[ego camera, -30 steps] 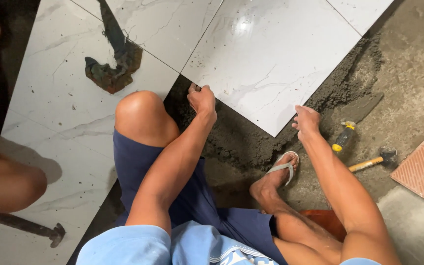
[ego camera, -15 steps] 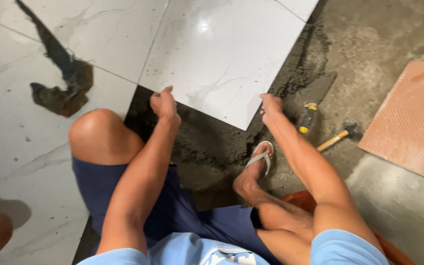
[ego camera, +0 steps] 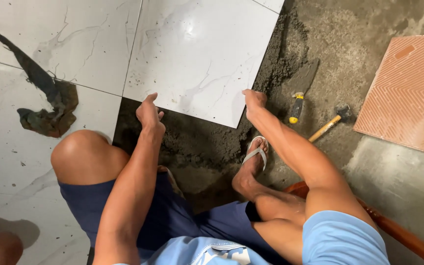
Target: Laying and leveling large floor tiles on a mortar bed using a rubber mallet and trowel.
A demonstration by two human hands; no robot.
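left hand [ego camera: 150,114]: fingers curled on near edge of white tile [ego camera: 199,56], gripping it
right hand [ego camera: 253,100]: closed on tile's near right corner
tile: over wet mortar [ego camera: 192,142], beside laid tiles
nearby: trowel [ego camera: 300,88], hammer [ego camera: 329,123], rag [ego camera: 45,105]

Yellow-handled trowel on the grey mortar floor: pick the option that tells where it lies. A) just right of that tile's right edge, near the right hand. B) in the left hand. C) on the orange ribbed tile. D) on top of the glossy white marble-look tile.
A: the yellow-handled trowel lies on bare mortar beside the glossy white marble-look tile, close to the right hand, untouched.
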